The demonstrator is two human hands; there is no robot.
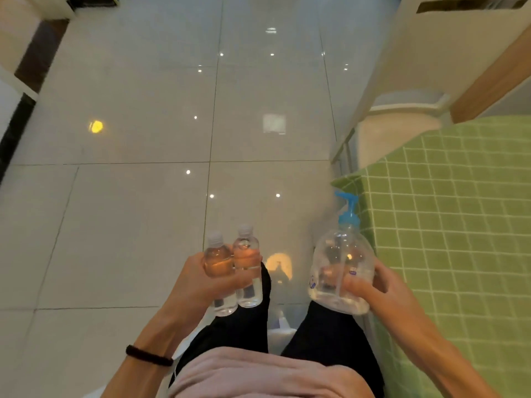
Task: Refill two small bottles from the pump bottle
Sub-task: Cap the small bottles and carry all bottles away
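while the person stands over the glossy tiled floor (129, 196), the left hand (201, 278) has its fingers curled round both small bottles (232, 271), side by side and touching, caps on. the right hand (370, 282) wraps the clear pump bottle (340, 271) low on its far-right side, blue pump (347, 209) upright, just beside the green checked cloth (459, 225) on the right. holding two smooth bottles in one grasp looks risky: one could slide out and drop onto the hard tiles. uncapping them like this would probably need a surface, or liquid may spill.
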